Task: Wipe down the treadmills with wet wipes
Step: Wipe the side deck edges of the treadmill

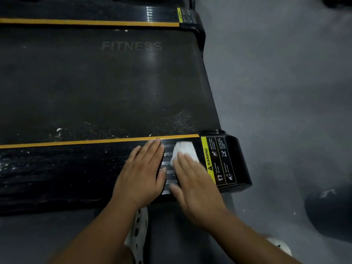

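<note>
A black treadmill lies across the view, its dusty belt (pixel 106 82) marked FITNESS. The near side rail (pixel 66 168) is ribbed black plastic with an orange stripe along its inner edge. My right hand (pixel 196 185) presses a white wet wipe (pixel 185 149) flat against the rail, close to the yellow WARNING label (pixel 217 161) at the rail's end cap. The wipe shows beyond my fingertips. My left hand (pixel 142 172) rests flat on the rail just left of the wipe, fingers straight.
The far side rail (pixel 91 16) runs along the top. Small white scraps (pixel 59 129) and specks lie on the belt near the orange stripe. Grey floor (pixel 285 82) spreads to the right. A dark round object (pixel 331 212) sits at lower right. White perforated shoes (pixel 138 231) show below.
</note>
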`<action>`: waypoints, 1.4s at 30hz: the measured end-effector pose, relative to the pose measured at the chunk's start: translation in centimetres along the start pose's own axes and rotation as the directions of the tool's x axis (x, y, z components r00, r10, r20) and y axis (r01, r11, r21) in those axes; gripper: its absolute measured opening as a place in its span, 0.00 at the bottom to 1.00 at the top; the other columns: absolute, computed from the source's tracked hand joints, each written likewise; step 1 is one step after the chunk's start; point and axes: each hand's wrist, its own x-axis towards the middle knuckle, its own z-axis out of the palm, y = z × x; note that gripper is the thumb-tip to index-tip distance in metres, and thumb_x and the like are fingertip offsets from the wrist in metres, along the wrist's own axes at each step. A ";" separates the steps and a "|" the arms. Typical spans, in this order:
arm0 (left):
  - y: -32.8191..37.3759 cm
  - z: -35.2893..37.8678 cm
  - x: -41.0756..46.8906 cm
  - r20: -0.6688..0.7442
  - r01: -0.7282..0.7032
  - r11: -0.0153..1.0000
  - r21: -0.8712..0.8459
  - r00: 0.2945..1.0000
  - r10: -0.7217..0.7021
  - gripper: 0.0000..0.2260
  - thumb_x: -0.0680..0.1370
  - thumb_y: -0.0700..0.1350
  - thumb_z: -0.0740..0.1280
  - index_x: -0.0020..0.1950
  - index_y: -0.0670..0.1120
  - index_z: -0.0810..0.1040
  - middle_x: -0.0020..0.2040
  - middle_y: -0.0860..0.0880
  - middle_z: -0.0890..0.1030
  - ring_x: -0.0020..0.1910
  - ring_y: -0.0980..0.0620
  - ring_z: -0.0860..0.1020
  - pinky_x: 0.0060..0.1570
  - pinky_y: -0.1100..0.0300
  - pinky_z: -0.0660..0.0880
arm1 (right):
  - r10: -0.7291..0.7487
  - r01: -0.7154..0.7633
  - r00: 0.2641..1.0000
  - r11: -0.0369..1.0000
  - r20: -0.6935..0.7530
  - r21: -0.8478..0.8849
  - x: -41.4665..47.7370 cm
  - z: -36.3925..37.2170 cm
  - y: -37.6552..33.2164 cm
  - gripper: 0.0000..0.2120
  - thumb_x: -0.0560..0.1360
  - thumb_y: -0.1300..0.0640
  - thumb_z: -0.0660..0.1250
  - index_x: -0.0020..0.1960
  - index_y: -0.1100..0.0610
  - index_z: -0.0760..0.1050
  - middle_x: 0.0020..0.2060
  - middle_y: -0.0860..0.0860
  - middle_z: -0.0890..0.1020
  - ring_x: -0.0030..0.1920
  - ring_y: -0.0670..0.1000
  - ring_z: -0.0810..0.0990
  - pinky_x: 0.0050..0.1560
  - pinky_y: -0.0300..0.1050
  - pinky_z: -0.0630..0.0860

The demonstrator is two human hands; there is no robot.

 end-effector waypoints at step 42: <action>-1.1 -0.6 -0.2 0.019 -0.030 0.999 0.039 0.999 0.029 0.30 0.82 0.56 0.47 0.79 0.43 0.65 0.80 0.45 0.63 0.80 0.48 0.60 0.78 0.52 0.52 | 0.257 -0.264 0.934 0.965 -0.247 0.008 1.2 0.7 -1.4 0.20 0.75 0.62 0.56 0.64 0.63 0.77 0.60 0.60 0.77 0.59 0.59 0.75 0.54 0.55 0.79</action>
